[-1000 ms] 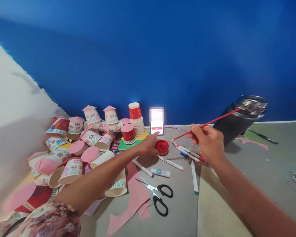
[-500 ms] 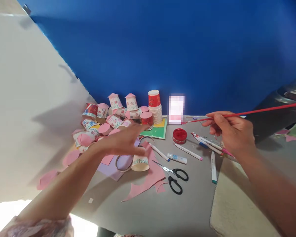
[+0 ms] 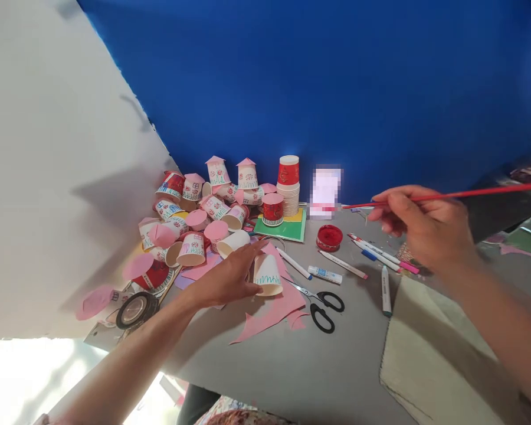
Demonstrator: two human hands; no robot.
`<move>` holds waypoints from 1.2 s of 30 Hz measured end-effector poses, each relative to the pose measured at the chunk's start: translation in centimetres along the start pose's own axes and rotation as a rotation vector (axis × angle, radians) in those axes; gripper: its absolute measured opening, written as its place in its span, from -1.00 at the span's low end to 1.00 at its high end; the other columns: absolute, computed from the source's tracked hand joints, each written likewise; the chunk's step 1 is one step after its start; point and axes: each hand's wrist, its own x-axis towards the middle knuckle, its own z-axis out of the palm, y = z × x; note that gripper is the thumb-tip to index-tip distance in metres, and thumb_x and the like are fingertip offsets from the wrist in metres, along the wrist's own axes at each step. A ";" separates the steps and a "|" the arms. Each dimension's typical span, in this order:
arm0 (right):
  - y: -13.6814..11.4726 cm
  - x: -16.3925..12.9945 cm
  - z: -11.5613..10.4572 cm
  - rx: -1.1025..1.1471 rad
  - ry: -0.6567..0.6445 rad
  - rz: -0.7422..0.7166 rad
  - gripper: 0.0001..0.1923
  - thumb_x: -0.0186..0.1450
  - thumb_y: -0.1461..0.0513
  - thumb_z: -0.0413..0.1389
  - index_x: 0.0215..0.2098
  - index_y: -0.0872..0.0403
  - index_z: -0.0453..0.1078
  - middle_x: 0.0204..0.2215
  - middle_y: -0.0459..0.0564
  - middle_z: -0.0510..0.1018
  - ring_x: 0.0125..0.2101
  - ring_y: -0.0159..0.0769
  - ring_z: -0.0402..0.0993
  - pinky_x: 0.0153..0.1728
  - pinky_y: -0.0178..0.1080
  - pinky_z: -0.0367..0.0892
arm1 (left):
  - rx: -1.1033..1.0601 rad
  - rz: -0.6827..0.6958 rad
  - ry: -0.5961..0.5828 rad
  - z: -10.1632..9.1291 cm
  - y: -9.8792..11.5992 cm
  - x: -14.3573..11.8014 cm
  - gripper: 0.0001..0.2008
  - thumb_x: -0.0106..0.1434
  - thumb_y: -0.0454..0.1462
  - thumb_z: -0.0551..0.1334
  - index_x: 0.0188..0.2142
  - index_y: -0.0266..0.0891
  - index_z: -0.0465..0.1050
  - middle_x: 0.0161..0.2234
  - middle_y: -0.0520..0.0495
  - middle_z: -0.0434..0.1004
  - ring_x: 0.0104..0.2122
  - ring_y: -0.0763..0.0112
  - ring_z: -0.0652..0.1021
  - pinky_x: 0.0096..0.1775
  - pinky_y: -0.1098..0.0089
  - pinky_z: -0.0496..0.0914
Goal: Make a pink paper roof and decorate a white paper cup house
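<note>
A grey desk (image 3: 292,366) fills the lower half of the frame, set against a deep blue wall (image 3: 318,82) along the top, with a white wall (image 3: 39,177) slanting down the left side. A pale cloth mat (image 3: 429,366) lies at the lower right of the desk.

The left hand (image 3: 228,277), near the centre of the frame, has its fingers spread and curled onto a white paper cup (image 3: 267,275) with green scribbles at its rim. The cup stands mouth down and tilted slightly, on pink paper scraps (image 3: 269,310), its narrow base pointing up toward the blue wall. The thumb and fingertips touch its left side; the grip is loose rather than closed.

The right hand (image 3: 425,227), at centre right, pinches a red paintbrush (image 3: 469,193) between thumb and fingers. The brush's long axis runs nearly level across the frame, its tip pointing left toward a blurred white card (image 3: 325,188) and its handle running off the right edge. Just below the tip sits a small pot of red paint (image 3: 329,237), apart from the brush.

Left of centre is a heap of decorated paper cups (image 3: 194,218) with pink roofs, and beside it a stack of plain cups (image 3: 288,186). Black-handled scissors (image 3: 323,304), a glue stick (image 3: 325,274) and several markers (image 3: 380,257) lie between the two hands. A roll of tape (image 3: 137,308) sits at the lower left.
</note>
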 end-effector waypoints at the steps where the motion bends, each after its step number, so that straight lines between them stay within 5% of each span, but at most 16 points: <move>1: -0.3 -0.7 0.2 -0.003 -0.045 0.006 -0.71 0.40 -0.05 0.14 -0.20 -0.06 0.57 -0.42 0.02 0.67 -0.58 -0.27 0.39 -0.58 -0.20 0.24 | -0.073 0.038 0.018 0.1 -0.1 0.0 -0.11 0.14 -0.20 0.43 0.42 0.02 0.12 0.26 -0.21 0.43 0.17 -0.09 0.51 0.10 0.02 0.47; 6: -0.8 -4.6 1.9 -0.183 -0.255 -0.168 -0.53 0.28 -0.12 0.29 0.04 -0.08 0.54 -0.21 0.01 0.66 -0.35 -0.22 0.56 -0.37 -0.20 0.47 | -0.700 0.399 0.036 0.9 0.0 0.5 -0.12 0.13 -0.26 0.48 0.38 0.06 0.15 0.29 -0.17 0.37 0.29 0.04 0.42 0.30 0.02 0.34; 9: -0.6 -6.2 3.3 -0.175 -0.419 -0.312 -0.09 0.10 -0.23 0.38 0.32 -0.11 0.33 -0.01 0.08 0.62 -0.16 -0.07 0.60 -0.22 -0.12 0.55 | -0.920 0.430 0.019 1.8 0.6 0.9 -0.10 0.15 -0.19 0.50 0.38 0.11 0.10 0.37 -0.18 0.27 0.35 0.00 0.37 0.28 0.02 0.38; 12: 0.0 -7.3 4.4 -0.194 -0.457 -0.354 -0.03 0.15 -0.23 0.35 0.41 -0.15 0.19 0.19 0.12 0.52 0.00 0.01 0.56 -0.11 -0.07 0.56 | -0.986 0.404 -0.002 2.8 0.6 1.1 -0.05 0.12 -0.12 0.52 0.39 0.11 0.06 0.40 -0.21 0.22 0.38 -0.08 0.31 0.25 -0.01 0.42; 15: 0.8 -8.0 4.9 -0.235 -0.449 -0.387 -0.11 0.23 -0.17 0.32 0.41 -0.15 0.15 0.22 0.11 0.48 0.01 -0.01 0.55 -0.04 -0.03 0.54 | -0.953 0.402 -0.056 3.6 0.1 1.0 -0.10 0.17 -0.17 0.47 0.39 0.07 0.07 0.40 -0.23 0.22 0.41 -0.08 0.27 0.31 -0.07 0.35; 19: 1.2 -8.3 5.2 -0.399 -0.419 -0.518 -0.13 0.26 -0.04 0.36 0.41 -0.08 0.13 0.16 0.19 0.51 0.10 0.11 0.48 0.06 0.12 0.48 | -0.615 0.438 0.045 3.1 0.0 0.5 0.01 0.12 -0.26 0.47 0.45 0.10 0.01 0.49 -0.15 -0.01 0.47 -0.08 0.12 0.41 -0.10 0.15; 24: 0.8 -8.5 5.7 -0.505 -0.480 -0.631 -0.04 0.22 0.04 0.42 0.44 -0.08 0.06 0.13 0.24 0.54 0.09 0.18 0.48 0.07 0.21 0.45 | -0.264 0.431 0.094 2.0 1.3 0.0 -0.16 0.18 -0.27 0.46 0.39 0.06 0.19 0.33 -0.17 0.32 0.33 -0.05 0.35 0.34 -0.10 0.29; 30: 2.1 -9.0 5.1 -0.417 -0.457 -0.486 0.03 0.15 -0.16 0.39 0.43 -0.11 0.09 0.21 0.23 0.47 0.19 0.22 0.40 0.12 0.20 0.43 | -0.480 0.490 0.094 3.2 0.2 0.3 -0.21 0.19 -0.34 0.45 0.34 0.11 0.23 0.28 -0.14 0.34 0.29 0.05 0.41 0.26 0.04 0.44; 36: 2.7 -9.1 5.1 -0.466 -0.446 -0.504 -0.08 0.22 -0.12 0.36 0.41 -0.07 0.12 0.17 0.25 0.49 0.17 0.21 0.40 0.09 0.18 0.44 | -0.453 0.432 0.067 3.8 -1.1 0.6 -0.05 0.16 -0.34 0.47 0.41 0.18 0.06 0.43 -0.11 0.09 0.42 0.01 0.20 0.36 0.00 0.29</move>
